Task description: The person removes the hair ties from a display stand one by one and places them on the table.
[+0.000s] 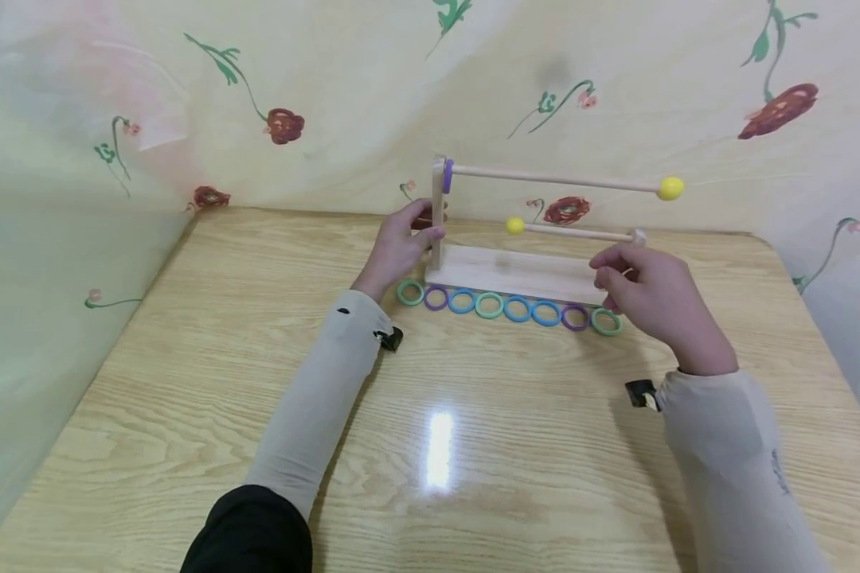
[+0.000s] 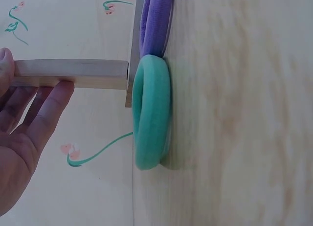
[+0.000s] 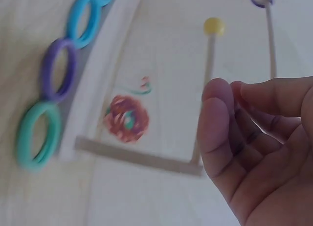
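A wooden rack [image 1: 502, 269] with a flat base stands near the table's back edge. My left hand [image 1: 401, 247] grips its tall left post [image 2: 73, 73] between thumb and fingers. From that post a long upper rod [image 1: 559, 178] with a yellow ball end runs right, and a purple ring [image 1: 448, 176] hangs on it against the post. The shorter lower rod [image 1: 580, 232], also yellow-tipped, runs left from the right post [image 3: 142, 157]. Just in front of the rack's right end is my right hand [image 1: 648, 294], its fingers loosely bent. Nothing shows between thumb and fingertips.
Along the base's front edge lies a row of rings in green, purple and blue, from a green ring [image 1: 411, 292] at the left to another green ring [image 3: 39, 135] at the right. Flower-printed sheeting [image 1: 358, 103] rises behind the wooden table [image 1: 530, 446].
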Motion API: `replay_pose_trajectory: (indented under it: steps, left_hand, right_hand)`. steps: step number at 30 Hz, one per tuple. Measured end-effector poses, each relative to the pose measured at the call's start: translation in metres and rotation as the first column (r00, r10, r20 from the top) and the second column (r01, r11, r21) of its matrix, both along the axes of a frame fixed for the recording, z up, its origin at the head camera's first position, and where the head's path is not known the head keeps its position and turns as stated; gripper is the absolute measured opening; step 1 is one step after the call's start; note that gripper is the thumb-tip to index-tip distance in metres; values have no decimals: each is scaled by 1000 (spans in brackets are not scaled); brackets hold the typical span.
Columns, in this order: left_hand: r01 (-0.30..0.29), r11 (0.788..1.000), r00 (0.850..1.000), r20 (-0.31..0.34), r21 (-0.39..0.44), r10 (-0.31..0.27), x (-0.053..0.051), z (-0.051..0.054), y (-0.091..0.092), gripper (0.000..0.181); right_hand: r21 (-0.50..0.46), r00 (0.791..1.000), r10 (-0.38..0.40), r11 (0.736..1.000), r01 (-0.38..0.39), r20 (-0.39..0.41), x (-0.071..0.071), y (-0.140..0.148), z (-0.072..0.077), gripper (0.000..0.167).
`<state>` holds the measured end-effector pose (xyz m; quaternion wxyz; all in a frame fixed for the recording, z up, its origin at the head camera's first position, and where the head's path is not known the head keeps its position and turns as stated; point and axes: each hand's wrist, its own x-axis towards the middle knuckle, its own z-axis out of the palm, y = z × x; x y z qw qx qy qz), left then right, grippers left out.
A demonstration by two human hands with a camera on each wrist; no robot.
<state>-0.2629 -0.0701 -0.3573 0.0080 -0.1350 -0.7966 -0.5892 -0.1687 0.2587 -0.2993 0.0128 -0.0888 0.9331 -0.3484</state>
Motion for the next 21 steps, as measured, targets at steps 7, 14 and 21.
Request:
replay_pose_trajectory:
  steps: [7,14,21]
  left_hand:
    - [-8,1000,1000,-13,-17,8,-1,2,2,36]
    - [-12,1000,1000,0,-17,13,0,2,0,36]
    - [0,1000,1000,-5,14,0,1,0,0,35]
  right_hand:
    - [-47,999,8,999,-9,-31,-10,-26,13,23]
    - [-170,993,71,982,-87,-97,-25,-66,26,29]
    - [-422,987,155,894,-153,-31,-49,-111,27,34]
